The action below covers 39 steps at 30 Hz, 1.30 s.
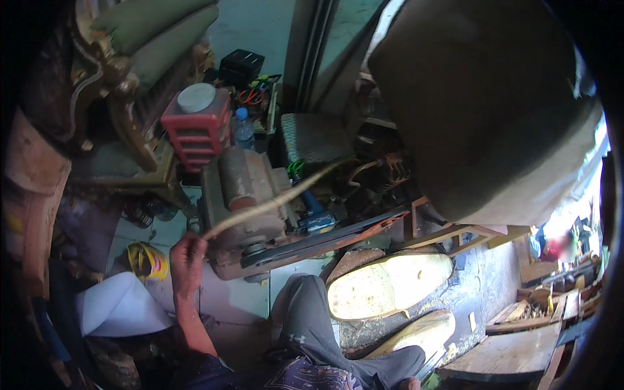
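Note:
My left hand (pixel 188 257) is closed around the near end of a long, thin, pale strip (pixel 279 200). From my fist the strip slants up and away to the right, bowing slightly across a dusty grey motor (pixel 244 185); its material is unclear. Below the strip, a dark belt (pixel 318 244) runs from the motor's pulley toward the right. Only a small part of my right hand (pixel 411 384) shows at the bottom edge, near my knee, with its fingers hidden. A cream, seat-shaped foam piece (pixel 390 284) lies right of my leg, and a second pale piece (pixel 419 333) is nearer.
A yellow tin (pixel 148 260) and a white object (pixel 123 305) are at left. Behind the motor stand a red plastic drawer unit (pixel 195 127), a water bottle (pixel 243 129) and a blue power tool (pixel 317 214). A large dark bulky form (pixel 481 110) overhangs the right. Wood scraps (pixel 520 312) lie beyond.

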{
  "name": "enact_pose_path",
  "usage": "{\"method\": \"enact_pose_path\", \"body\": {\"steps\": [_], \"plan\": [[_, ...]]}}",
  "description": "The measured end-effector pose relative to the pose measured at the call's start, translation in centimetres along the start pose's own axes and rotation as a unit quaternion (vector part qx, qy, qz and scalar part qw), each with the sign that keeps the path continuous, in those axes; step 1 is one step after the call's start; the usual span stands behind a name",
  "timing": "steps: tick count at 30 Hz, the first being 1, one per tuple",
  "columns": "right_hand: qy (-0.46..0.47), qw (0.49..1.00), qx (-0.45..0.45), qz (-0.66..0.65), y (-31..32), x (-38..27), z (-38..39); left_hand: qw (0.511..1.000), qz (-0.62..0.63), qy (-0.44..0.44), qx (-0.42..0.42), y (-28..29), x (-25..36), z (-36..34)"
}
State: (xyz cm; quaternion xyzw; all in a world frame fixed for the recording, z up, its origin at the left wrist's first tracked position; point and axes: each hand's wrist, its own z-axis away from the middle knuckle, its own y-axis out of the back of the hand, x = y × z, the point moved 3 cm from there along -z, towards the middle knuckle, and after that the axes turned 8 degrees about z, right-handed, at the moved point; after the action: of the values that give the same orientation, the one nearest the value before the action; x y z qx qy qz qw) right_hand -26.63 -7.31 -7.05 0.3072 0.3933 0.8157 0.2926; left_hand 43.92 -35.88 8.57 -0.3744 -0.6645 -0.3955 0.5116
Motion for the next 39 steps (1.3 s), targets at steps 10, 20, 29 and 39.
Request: {"method": "enact_pose_path", "body": {"steps": [10, 20, 29, 39], "plan": [[-0.018, 1.000, -0.010, -0.014, -1.6, 2.2, 0.9, 0.992, 0.101, -0.078, -0.005, -0.2, -2.9, -1.2], [-0.019, 0.999, -0.008, -0.030, -4.1, 5.0, 0.6, 0.990, 0.123, -0.065, -0.015, 0.0, -1.4, -3.6], [-0.004, 1.000, -0.003, -0.023, 1.2, 0.4, 3.5, 0.966, 0.050, -0.254, -0.002, -0.8, 14.5, -5.1], [0.484, 0.603, -0.276, -0.571, 21.9, -25.3, 18.8, 0.768, -0.012, -0.171, -0.618, -17.6, 18.0, 11.1]]}}
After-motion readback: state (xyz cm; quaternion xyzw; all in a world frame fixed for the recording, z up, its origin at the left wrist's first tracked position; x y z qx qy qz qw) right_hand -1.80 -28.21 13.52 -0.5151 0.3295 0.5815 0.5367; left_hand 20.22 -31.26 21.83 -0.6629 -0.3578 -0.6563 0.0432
